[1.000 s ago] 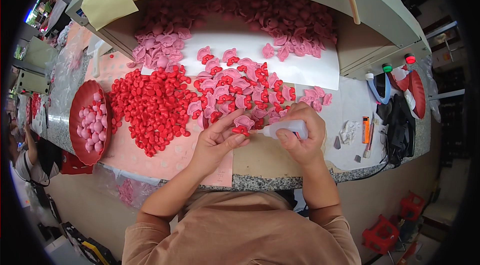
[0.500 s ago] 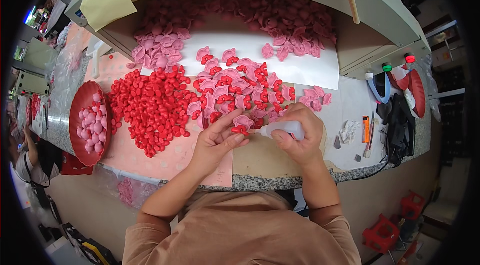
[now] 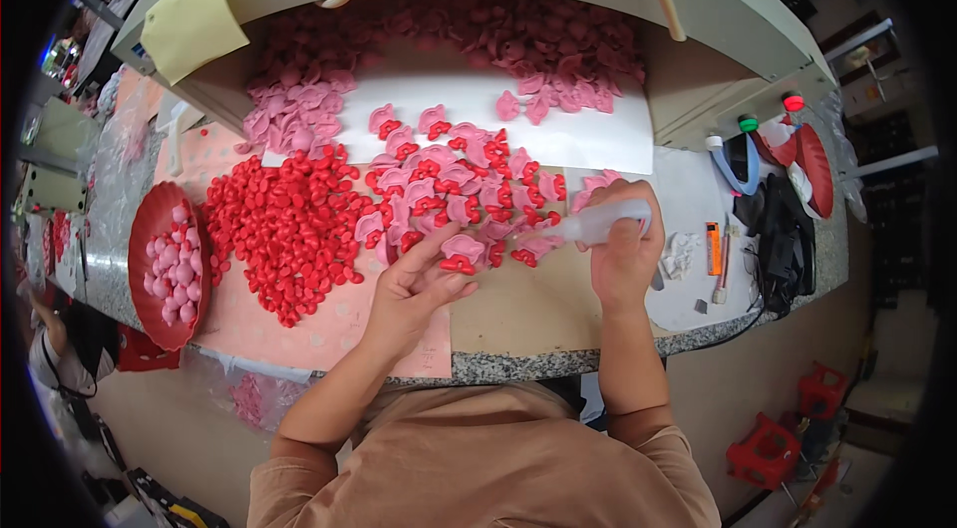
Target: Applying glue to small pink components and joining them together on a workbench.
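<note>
Between the thumb and fingers of my left hand is a small pink shell-shaped piece with a red bow-like part at its lower edge. My right hand is closed around a translucent white squeeze bottle. The bottle lies nearly level, its thin nozzle pointing left, apart from the held piece. Just beyond both hands lie many pink pieces with red parts. To the left of them spreads a heap of glossy red pieces.
A grey box-like machine arches over pink pieces on a white sheet. At left, a red scalloped dish holds pink balls. An orange lighter, a brush and crumpled tissue lie at right.
The bottle in my right hand has moved right and slightly up, its nozzle drawing away from the pink piece. My left hand has shifted slightly left, still holding that piece. The whole view has shifted a little.
</note>
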The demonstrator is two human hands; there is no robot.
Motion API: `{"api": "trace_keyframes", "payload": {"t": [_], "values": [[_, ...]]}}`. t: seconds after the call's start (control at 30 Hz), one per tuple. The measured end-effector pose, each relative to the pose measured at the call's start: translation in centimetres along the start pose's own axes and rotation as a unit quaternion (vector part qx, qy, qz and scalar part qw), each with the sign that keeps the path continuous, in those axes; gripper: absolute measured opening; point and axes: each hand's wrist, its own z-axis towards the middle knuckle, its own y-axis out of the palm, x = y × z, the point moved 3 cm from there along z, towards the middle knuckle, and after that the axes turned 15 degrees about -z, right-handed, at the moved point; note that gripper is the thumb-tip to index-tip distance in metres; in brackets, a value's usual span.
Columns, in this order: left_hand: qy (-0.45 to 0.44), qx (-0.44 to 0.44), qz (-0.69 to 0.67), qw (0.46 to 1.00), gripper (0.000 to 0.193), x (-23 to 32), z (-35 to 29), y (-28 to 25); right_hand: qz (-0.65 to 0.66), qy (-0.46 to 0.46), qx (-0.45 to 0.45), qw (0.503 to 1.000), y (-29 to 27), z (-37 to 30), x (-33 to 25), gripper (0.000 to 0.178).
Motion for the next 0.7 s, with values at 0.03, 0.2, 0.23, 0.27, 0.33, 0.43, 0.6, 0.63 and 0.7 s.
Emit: {"api": "trace_keyframes", "payload": {"t": [0.03,0.2,0.23,0.27,0.33,0.43,0.6,0.63,0.7], "values": [[-0.010,0.011,-0.015,1.000,0.050,0.0,-0.1,0.1,0.092,0.058,0.007,0.994,-1.1,0.1,0.1,0.036],[-0.014,0.010,-0.058,0.998,0.047,0.4,-0.4,0.2,0.067,0.088,0.064,0.992,-6.5,-0.5,0.6,0.030],[-0.020,0.004,-0.068,0.997,0.048,0.4,-0.4,0.2,0.008,0.104,0.089,0.991,-7.3,-0.6,0.5,0.028],[-0.026,-0.001,-0.078,0.997,0.048,0.4,-0.4,0.2,-0.050,0.121,0.113,0.985,-8.0,-0.7,0.4,0.028],[-0.034,-0.009,-0.093,0.995,0.047,0.4,-0.2,0.5,-0.073,0.151,0.115,0.979,-9.3,-0.9,1.0,0.029],[-0.035,-0.008,-0.117,0.993,0.041,0.7,0.1,1.6,-0.359,0.124,0.058,0.923,-10.8,-0.7,2.8,0.022],[-0.032,-0.039,-0.120,0.992,0.041,1.1,1.2,1.8,-0.456,0.168,-0.022,0.873,-9.2,0.6,2.9,0.021],[-0.033,-0.027,-0.132,0.990,0.041,0.9,1.2,1.4,-0.455,0.143,-0.041,0.878,-8.4,0.7,2.8,0.023],[-0.035,-0.014,-0.146,0.989,0.040,0.8,1.2,1.0,-0.453,0.119,-0.060,0.881,-8.2,0.9,2.9,0.026]]}}
